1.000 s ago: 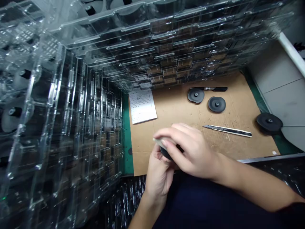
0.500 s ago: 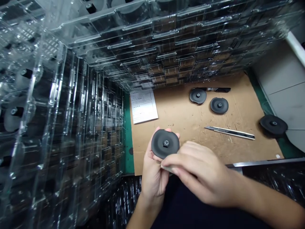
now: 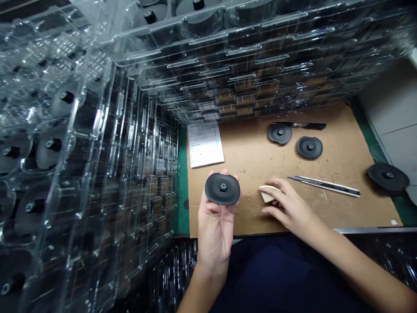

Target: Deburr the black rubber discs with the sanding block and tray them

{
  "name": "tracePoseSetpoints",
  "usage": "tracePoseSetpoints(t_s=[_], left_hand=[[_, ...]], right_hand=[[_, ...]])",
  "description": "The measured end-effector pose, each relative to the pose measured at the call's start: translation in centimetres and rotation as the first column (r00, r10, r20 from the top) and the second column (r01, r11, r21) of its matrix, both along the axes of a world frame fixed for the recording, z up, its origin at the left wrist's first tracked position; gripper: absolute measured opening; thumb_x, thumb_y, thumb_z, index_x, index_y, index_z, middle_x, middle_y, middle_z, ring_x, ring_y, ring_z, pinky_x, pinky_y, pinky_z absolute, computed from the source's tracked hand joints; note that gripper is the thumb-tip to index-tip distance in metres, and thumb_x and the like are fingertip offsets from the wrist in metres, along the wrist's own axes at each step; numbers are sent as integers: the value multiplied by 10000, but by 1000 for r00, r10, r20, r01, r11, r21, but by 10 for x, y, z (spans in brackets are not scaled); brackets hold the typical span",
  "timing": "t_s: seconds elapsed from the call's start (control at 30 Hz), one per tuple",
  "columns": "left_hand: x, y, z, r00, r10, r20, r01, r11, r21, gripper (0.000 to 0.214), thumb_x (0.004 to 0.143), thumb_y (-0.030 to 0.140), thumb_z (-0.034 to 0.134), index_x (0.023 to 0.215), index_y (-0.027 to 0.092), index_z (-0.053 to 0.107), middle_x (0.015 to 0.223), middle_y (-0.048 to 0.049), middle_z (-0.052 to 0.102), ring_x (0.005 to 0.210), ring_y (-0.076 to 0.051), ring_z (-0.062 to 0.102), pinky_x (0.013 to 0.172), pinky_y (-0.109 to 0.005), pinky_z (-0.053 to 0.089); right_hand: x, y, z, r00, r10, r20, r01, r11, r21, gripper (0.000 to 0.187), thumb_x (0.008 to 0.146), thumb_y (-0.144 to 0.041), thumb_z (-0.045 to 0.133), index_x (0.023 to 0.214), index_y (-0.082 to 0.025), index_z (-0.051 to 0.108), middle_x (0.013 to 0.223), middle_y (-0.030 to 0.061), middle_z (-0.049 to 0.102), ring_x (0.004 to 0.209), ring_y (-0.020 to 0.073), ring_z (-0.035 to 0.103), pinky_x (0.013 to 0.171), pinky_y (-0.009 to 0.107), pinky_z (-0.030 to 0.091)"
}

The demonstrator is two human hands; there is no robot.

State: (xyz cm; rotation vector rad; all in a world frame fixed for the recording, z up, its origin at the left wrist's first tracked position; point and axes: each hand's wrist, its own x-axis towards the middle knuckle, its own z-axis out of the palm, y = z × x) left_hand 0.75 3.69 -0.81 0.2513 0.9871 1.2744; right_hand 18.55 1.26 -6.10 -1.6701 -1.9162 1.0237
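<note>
My left hand [image 3: 215,226] holds up a black rounded disc part [image 3: 223,196] with a short hub at its centre, its fingers wrapped behind the rim. To the right, low over the cardboard, my right hand [image 3: 286,204] has a small cream-coloured block [image 3: 267,194] between its fingers; what the block is made of I cannot tell. Beyond that hand lies a slim utility knife [image 3: 325,186], blade end to the left. Two similar black discs, one nearer [image 3: 309,148] and one by the marker [image 3: 279,133], rest on the board.
A cardboard sheet [image 3: 244,174] covers the green bench. On it are a printed paper [image 3: 206,145] and a black marker [image 3: 306,125]. Another black disc [image 3: 387,178] sits at the right edge. Tall stacks of clear plastic trays [image 3: 130,174] wall in the left and back.
My right hand has moved away from the disc to the right and down toward the cardboard, with the cream block in its fingers. The disc in my left hand has turned slightly.
</note>
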Motion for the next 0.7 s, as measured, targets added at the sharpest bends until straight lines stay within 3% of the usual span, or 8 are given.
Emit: tracePoseSetpoints(t_s=[0.13,0.23,0.37,0.5,0.63,0.7], left_hand=[[0,0,-1,1000,23,-5,-23,1000,17,559,749,386,651,1280,316,489,1372,-61,492,1266,-282,442,1006,-368,435],[1,-1,0,999,34,-24,-33,999,27,533,769,346,645,1276,338,482,1373,-50,490,1263,-268,448,1027,-376,414],[3,-3,1,999,47,-16,-47,998,47,482,796,320,622,1258,335,489,1358,-54,500,1228,-261,488,1047,-390,388],[5,-5,-1,997,72,-9,-71,996,45,446,816,304,601,1249,314,495,1344,-64,510,1218,-261,498,1052,-385,381],[7,-6,-7,994,111,-23,-109,991,72,406,834,302,578,1234,291,503,1333,-79,516,1195,-255,521,1039,-380,402],[8,-6,-9,993,118,-23,-116,990,82,407,840,299,570,1240,287,495,1322,-82,524,1184,-252,531,1034,-374,407]], right_hand=[[-3,-9,-10,985,25,173,-28,999,15,374,890,-286,438,1244,-178,502,1188,137,492,907,230,614,709,371,549],[-1,0,-8,982,-13,187,-7,994,107,310,914,-321,412,1115,-172,596,999,97,599,820,211,613,713,359,519],[7,9,-10,985,-60,161,33,986,165,308,929,-369,414,1004,-174,642,884,77,620,837,210,593,779,356,473],[14,2,-16,985,-106,134,84,984,155,324,928,-395,417,983,-168,642,875,84,619,808,209,601,726,338,474],[19,-1,-14,990,-114,85,107,991,77,301,926,-344,417,1117,-180,581,1033,88,649,920,223,628,768,338,493],[18,5,-6,996,-74,47,74,997,5,267,909,-330,443,1098,-202,584,950,51,675,790,186,657,679,298,513]])
